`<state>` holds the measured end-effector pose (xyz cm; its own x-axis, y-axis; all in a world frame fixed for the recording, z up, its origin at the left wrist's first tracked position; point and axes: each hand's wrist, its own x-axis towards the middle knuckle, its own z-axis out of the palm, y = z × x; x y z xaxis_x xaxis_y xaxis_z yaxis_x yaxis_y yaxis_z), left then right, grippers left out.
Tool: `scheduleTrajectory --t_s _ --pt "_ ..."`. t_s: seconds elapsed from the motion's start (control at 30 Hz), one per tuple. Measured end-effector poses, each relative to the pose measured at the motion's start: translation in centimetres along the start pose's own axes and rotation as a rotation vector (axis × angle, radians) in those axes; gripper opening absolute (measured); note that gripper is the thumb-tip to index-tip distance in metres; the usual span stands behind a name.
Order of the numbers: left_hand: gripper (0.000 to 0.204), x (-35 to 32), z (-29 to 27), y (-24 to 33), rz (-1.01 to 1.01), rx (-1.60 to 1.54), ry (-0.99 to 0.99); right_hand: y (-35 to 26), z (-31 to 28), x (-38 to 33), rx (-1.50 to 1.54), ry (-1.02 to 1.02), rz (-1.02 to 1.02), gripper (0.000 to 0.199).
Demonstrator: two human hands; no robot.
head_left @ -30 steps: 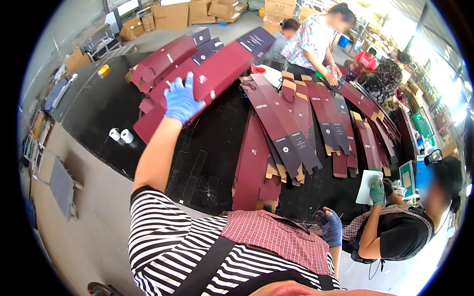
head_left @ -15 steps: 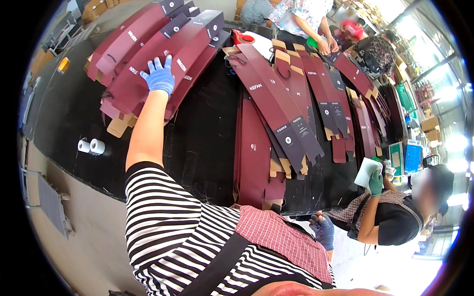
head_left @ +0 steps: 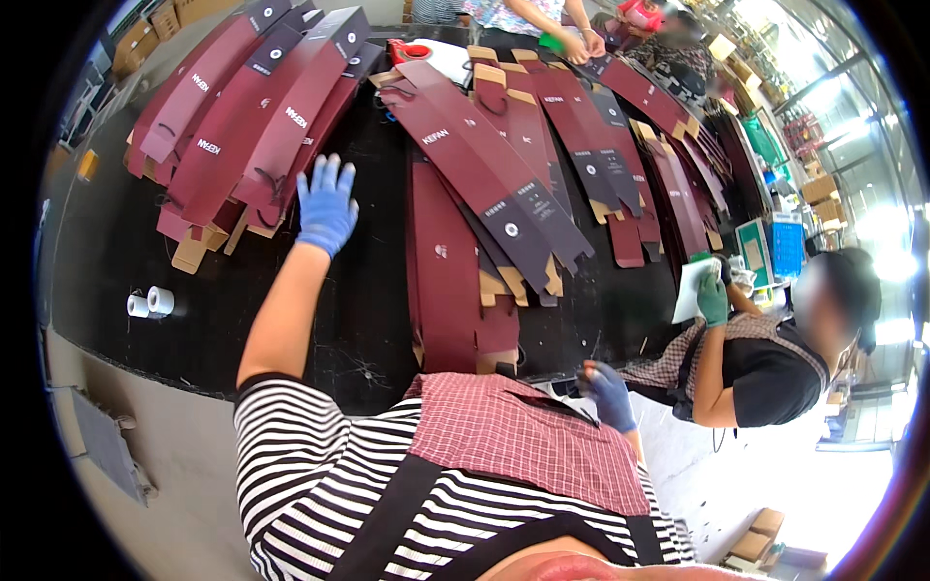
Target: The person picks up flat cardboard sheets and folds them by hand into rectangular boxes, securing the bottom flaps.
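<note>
Head view is taking in the wearer's checked apron [head_left: 513, 436] and striped top [head_left: 295, 436] closest of all, both being cut off by the lower rim. Just past them, the right hand [head_left: 608, 397], gloved in blue, is hovering near the table edge with its fingers bent; whether they are gripping anything, I cannot tell. Out over the black table [head_left: 368, 339], the left hand [head_left: 327, 205] is spreading its blue-gloved fingers wide and holding nothing. It is lying close beside the left pile of maroon cartons [head_left: 228, 145]; whether a fingertip is touching the nearest one is hard to make out. That pile is slanting away, its upper cartons covering most of those beneath, so a count is escaping me. Black cords and brown flaps are showing at its near ends. White rolls [head_left: 160, 301] are sitting toward the table's left side.

Rightward, a second spread of maroon cartons [head_left: 444, 252] is crowding the surface, the top ones crossing over and hiding others. Beyond its right side, a co-worker [head_left: 775, 378] is holding a white sheet [head_left: 689, 290] in green-gloved fingers. Farther off, a red object [head_left: 412, 52] is resting between the groups, and another worker's bare hands [head_left: 581, 45] are handling a carton, that person's head falling outside the view.
</note>
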<state>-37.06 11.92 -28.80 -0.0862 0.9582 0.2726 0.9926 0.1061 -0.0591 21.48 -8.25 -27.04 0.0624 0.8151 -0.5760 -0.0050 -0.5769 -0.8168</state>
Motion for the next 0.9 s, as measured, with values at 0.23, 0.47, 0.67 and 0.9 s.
scheduleTrajectory --t_s 0.23,0.47,0.67,0.9 --pt "0.075 -16.8 2.7 13.7 -0.113 -0.425 -0.154 -2.1 0.1 11.3 -0.453 -0.085 -0.303 0.049" --pt "0.075 -22.5 -3.3 17.5 -0.171 -0.493 -0.158 -6.3 1.9 27.3 -0.844 0.386 -0.808 0.051" --pt "0.065 -23.7 -6.6 16.3 -0.255 -0.593 0.009 -8.0 -1.4 37.1 -1.333 -0.123 -0.439 0.041" --pt "0.066 -24.6 -6.4 15.6 -0.323 -0.593 -0.036 -10.8 1.2 24.0 0.135 -0.437 0.061 0.011"
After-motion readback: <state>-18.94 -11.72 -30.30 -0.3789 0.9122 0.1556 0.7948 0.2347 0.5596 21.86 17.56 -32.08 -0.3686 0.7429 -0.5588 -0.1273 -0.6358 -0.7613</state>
